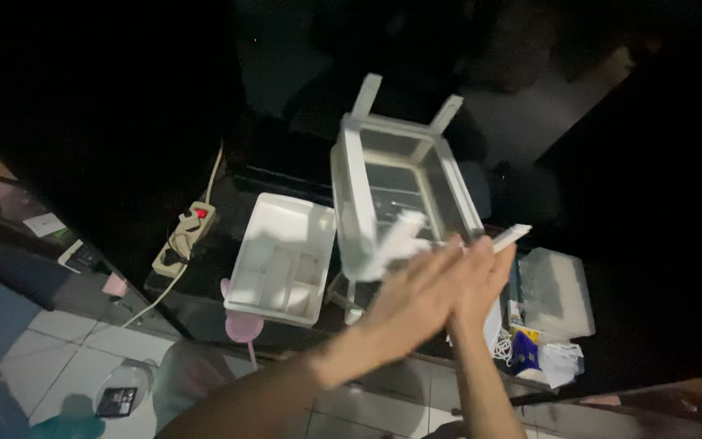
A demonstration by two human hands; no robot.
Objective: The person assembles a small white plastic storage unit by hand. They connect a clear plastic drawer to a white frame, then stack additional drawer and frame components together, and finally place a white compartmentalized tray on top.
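White frame point(404, 191) blocking ahead

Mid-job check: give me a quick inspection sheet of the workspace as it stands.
Surface: dark low table, dimly lit, pale tiled floor below.
Job's things: white frame-like rack with open panels and two prongs on top, tilted; a white strip pokes out beyond the fingertips.
Clutter: white divided tray, clear lidded box, pink round object, small packets and a white cord.
Grippers: left hand and right hand flat, close together by the rack's lower end; grip unclear.
Cables: power strip with red switch, its cable running up.
Surroundings: dark; little else seen.
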